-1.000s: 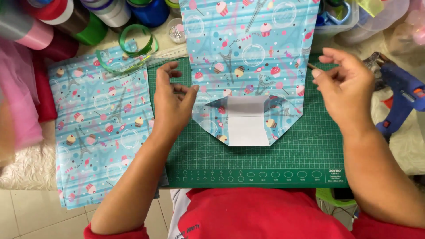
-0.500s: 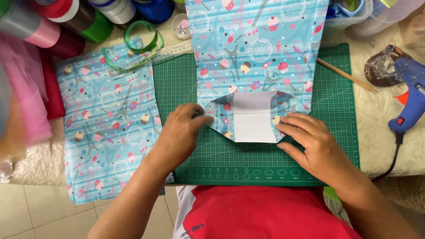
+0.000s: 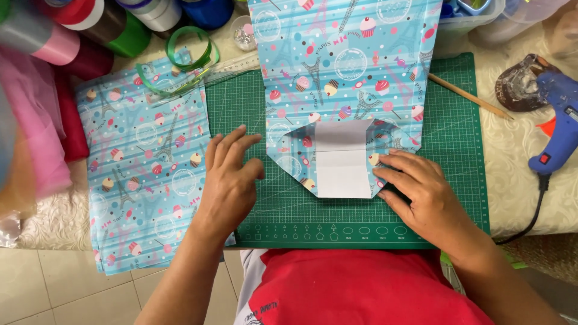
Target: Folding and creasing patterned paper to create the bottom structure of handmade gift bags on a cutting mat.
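Fingertips of flat, open right hand (image 3: 421,192) on folded paper bag (image 3: 343,90), top cropped; left hand (image 3: 232,180) spread, perhaps hovering.

Folded blue patterned wrapping-paper bag (image 3: 343,66) flat on green cutting mat.
Cupcake and tower print, lying lengthwise from mat's far edge toward centre; near end folded into pointed flaps exposing a white rectangular underside panel (image 3: 342,165), creased across.

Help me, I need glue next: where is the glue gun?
The blue glue gun lies at the far right of the head view, off the green cutting mat, beyond the right hand.
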